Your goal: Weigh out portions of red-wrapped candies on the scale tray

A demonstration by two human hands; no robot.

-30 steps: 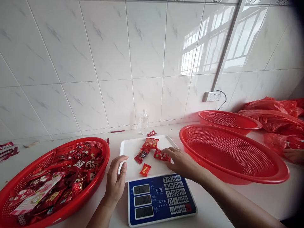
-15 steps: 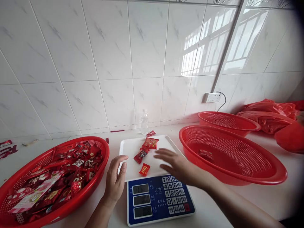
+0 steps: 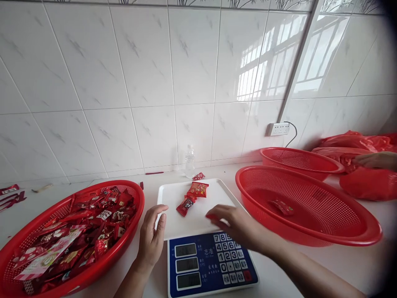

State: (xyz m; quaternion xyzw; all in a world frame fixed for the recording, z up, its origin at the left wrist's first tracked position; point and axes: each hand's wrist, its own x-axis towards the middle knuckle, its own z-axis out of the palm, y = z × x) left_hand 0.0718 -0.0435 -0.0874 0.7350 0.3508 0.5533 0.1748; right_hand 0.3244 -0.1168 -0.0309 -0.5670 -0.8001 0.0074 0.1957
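My right hand (image 3: 231, 223) is above the right part of the scale's white tray (image 3: 173, 227), its fingers closed on a small red snack packet (image 3: 212, 216), of which only a bit shows at the fingertips. My left hand (image 3: 152, 234) is by the tray's left edge, thumb and fingers apart, with nothing in it. On the tray lie a red packet (image 3: 198, 189) and, touching it, a dark red packet (image 3: 185, 205). The scale's blue panel (image 3: 211, 265) with keys and displays faces me.
Left, a red oval basket (image 3: 139, 207) is heaped with red packets. Right, another red basket (image 3: 369, 231) has a packet (image 3: 282, 207) inside; a third basket (image 3: 336, 166) stands behind. A clear bottle (image 3: 190, 161) is near the wall. Another person's hand (image 3: 376, 160) is at red bags (image 3: 359, 182).
My right hand has taken the small red packet from the front of the tray. My left hand has hardly moved. Another person's hand has come in at the right, by the red bags.
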